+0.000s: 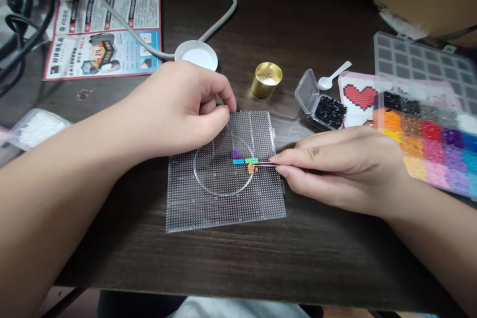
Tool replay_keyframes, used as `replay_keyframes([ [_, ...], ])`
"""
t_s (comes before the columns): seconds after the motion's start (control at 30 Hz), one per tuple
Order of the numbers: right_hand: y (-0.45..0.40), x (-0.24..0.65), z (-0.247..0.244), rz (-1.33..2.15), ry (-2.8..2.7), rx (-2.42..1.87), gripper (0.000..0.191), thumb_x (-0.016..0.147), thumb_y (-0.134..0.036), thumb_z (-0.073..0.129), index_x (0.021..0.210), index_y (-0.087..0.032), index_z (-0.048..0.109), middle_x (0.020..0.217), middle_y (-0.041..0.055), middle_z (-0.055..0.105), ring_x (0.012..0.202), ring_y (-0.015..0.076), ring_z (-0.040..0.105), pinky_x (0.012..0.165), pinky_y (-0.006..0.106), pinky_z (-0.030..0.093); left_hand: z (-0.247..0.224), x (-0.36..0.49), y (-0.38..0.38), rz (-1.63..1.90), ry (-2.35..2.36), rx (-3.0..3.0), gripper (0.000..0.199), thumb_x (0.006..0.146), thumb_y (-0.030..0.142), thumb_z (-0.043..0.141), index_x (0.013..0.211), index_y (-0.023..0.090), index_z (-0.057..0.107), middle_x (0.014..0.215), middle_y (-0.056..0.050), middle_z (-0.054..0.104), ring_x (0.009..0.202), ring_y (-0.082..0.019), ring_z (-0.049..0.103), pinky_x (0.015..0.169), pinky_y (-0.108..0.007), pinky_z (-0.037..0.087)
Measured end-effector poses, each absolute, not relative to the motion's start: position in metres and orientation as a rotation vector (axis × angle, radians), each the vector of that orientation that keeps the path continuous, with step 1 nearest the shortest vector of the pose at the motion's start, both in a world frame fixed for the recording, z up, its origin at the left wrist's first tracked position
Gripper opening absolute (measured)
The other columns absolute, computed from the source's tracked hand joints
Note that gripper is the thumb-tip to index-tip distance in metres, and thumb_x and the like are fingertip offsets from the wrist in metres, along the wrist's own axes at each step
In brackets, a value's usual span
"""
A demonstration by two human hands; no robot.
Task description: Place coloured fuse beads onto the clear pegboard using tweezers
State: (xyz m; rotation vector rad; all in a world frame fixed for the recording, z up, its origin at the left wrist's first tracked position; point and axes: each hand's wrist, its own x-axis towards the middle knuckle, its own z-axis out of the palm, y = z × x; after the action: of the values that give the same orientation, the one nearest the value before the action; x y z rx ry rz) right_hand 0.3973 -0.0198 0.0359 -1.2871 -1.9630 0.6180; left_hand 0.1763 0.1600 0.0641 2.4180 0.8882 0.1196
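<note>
While dark wood-grain tabletop (179, 263) bears gold cup (263, 86), clear pegboard (208, 211) carries purple, blue, green, orange beads (238, 161) | right hand (337, 171): pinching tweezers (265, 164) | left hand (186, 104): half-curled, hold unclear

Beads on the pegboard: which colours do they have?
The beads are purple, blue, green and orange, seen best in the head view.

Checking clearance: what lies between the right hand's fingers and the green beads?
In the head view, thin tweezers held in the right hand span that stretch, with the pegboard beneath.
</note>
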Motion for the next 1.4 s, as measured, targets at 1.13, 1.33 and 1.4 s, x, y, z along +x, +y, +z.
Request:
replay_keyframes([
  [1.13, -0.0124, 0.397, 0.0302, 0.719, -1.896, -1.232, 0.022, 0.107, -0.018, 0.076, 0.113, -0.024, 0.096, 0.077, 0.0003, 0.082, 0.06, 0.0098, 0.071, 0.057, 0.023, 0.053, 0.0577, 0.1748, 0.1643, 0.141, 0.838, 2.362, 0.027, 0.082, 0.025, 0.064, 0.097, 0.019, 0.085, 0.056, 0.003, 0.059, 0.055, -0.015, 0.052, 0.063, -0.033, 0.037],
  [1.33, -0.0121, 0.3963, 0.0273, 0.679, -1.906, -1.198, 0.022, 0.106, -0.015, 0.076, 0.112, -0.025, 0.095, 0.078, -0.0014, 0.083, 0.061, 0.0097, 0.074, 0.058, 0.022, 0.056, 0.0595, 0.1753, 0.1631, 0.077, 0.888, 2.369, 0.028, 0.084, 0.024, 0.063, 0.101, 0.02, 0.085, 0.057, 0.003, 0.057, 0.058, -0.015, 0.052, 0.067, -0.033, 0.038],
  [1.4, -0.0118, 0.3962, 0.0262, 0.658, -1.922, -1.176, 0.022, 0.106, -0.014, 0.076, 0.112, -0.022, 0.095, 0.078, -0.001, 0.083, 0.06, 0.0093, 0.072, 0.057, 0.022, 0.054, 0.0594, 0.1745, 0.163, 0.091, 0.885, 2.36, 0.028, 0.085, 0.023, 0.063, 0.101, 0.019, 0.085, 0.057, 0.003, 0.057, 0.059, -0.015, 0.053, 0.068, -0.034, 0.039],
])
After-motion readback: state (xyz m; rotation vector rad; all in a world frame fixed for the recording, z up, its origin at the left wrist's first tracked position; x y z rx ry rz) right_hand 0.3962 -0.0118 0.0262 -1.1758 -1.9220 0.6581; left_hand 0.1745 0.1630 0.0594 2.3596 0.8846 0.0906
